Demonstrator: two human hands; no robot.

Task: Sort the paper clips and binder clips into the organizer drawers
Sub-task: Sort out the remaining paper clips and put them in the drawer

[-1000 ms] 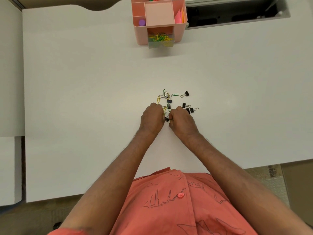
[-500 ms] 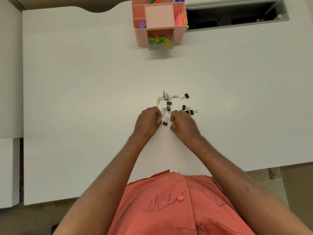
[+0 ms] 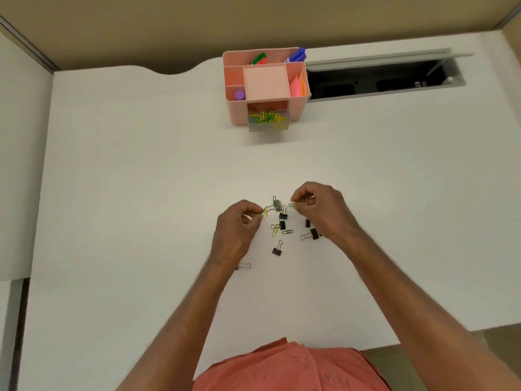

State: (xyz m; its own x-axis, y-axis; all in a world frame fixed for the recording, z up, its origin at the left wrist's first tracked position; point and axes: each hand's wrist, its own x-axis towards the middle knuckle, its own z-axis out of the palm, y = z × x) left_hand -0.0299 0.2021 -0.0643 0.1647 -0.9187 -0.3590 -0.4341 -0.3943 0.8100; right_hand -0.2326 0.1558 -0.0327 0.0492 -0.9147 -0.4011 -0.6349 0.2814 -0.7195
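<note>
Paper clips: a heap of yellow and green ones [image 3: 267, 117] already lies in the organizer's open clear drawer [image 3: 269, 127]; a few more [image 3: 277, 230] lie loose on the table [image 3: 141, 179], between the hands.
Binder clips: several black ones [image 3: 277, 250] lie scattered on the table, none visibly sorted; which drawer awaits them cannot be told.
Progress: judged partway, with paper clips largely put away and binder clips all left.
Left hand [image 3: 235, 230]: fingers curled, pinching green and yellow paper clips [image 3: 262, 213] at the tips.
Right hand [image 3: 321, 208]: fingers closed in a pinch on a small paper clip [image 3: 293, 204].
Organizer [image 3: 266, 86]: pink matte plastic, boxy, with open compartments on top, well apart from the loose pile at the far table edge.
Materials: thin bent coated wire for paper clips; black folded metal bodies with silver wire loops for binder clips.
Table: smooth, white, flat.
</note>
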